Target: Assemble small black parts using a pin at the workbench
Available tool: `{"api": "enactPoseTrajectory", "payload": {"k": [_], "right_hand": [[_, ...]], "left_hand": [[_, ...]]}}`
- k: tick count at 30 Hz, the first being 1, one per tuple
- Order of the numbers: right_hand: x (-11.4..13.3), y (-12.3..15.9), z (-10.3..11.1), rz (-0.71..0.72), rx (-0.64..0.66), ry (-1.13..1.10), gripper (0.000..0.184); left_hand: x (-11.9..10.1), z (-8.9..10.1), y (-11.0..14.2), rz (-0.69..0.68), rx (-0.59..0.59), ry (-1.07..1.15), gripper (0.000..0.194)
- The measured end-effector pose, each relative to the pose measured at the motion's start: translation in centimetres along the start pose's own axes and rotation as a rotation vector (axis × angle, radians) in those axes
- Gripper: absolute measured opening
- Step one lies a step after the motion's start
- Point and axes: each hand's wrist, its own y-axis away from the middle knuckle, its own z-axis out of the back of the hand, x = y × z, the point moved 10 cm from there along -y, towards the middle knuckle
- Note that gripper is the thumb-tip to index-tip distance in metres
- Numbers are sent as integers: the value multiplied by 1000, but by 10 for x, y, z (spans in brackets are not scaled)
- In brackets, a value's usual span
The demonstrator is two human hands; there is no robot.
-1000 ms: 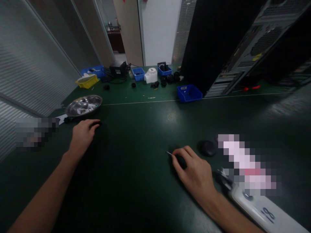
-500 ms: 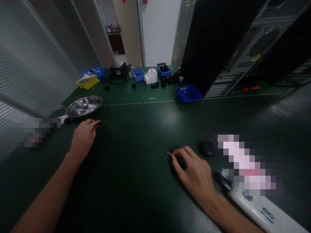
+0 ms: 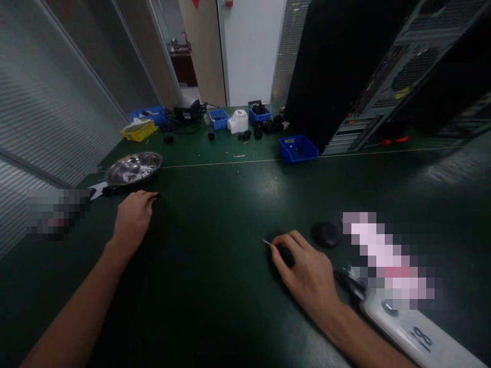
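Note:
My right hand (image 3: 305, 263) rests low over the green table, thumb and forefinger pinched on a thin metal pin (image 3: 266, 241) whose bright tip points left. What lies under the curled fingers is dark and unclear. Right of that hand lies a dark rounded object (image 3: 327, 234), like a computer mouse. My left hand (image 3: 134, 217) is on the table at the left with its fingers pressed together. Something small and dark shows at its fingertips, too small to name. Just beyond it stands a round metal bowl (image 3: 115, 168) with white scraps inside.
At right lie a white device marked 18 (image 3: 425, 332) and a blurred pink item (image 3: 379, 250). Toward the back are a dark blue bin (image 3: 299, 156), a yellow tray (image 3: 138, 134), a white plastic housing (image 3: 238, 121) and several small black parts. A tall black computer case (image 3: 326, 66) stands back right.
Both hands keep nearly the same place and grip. The view has shifted very slightly; nothing is visibly picked up or let go.

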Motion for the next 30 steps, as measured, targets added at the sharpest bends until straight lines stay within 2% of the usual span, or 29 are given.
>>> {"api": "enactPoseTrajectory", "payload": {"k": [5, 11, 15, 17, 18, 22, 25, 27, 30], "right_hand": [[-1, 0, -1, -6, 1, 2, 21], [0, 1, -2, -7, 16, -3, 20], [1, 1, -1, -6, 11, -5, 20], [1, 2, -2, 5, 14, -19, 21], [2, 2, -3, 12, 16, -30, 22], [3, 2, -5, 46, 19, -108, 27], [5, 1, -3, 57, 3, -187, 27], [6, 1, -2, 61, -11, -224, 24], [10, 3, -3, 75, 8, -226, 23]], "left_hand": [[15, 3, -2, 83, -45, 114, 31], [25, -5, -3, 125, 33, 114, 33], [19, 2, -4, 138, 32, 201, 30], [-6, 13, -5, 105, 29, 286, 28], [-26, 19, -4, 66, 30, 340, 27], [-137, 42, 18, -192, 55, 610, 15], [-217, 37, 53, -429, 206, 772, 9], [-244, 28, 73, -507, 261, 806, 9], [-250, 14, 85, -486, 285, 864, 8]]}}
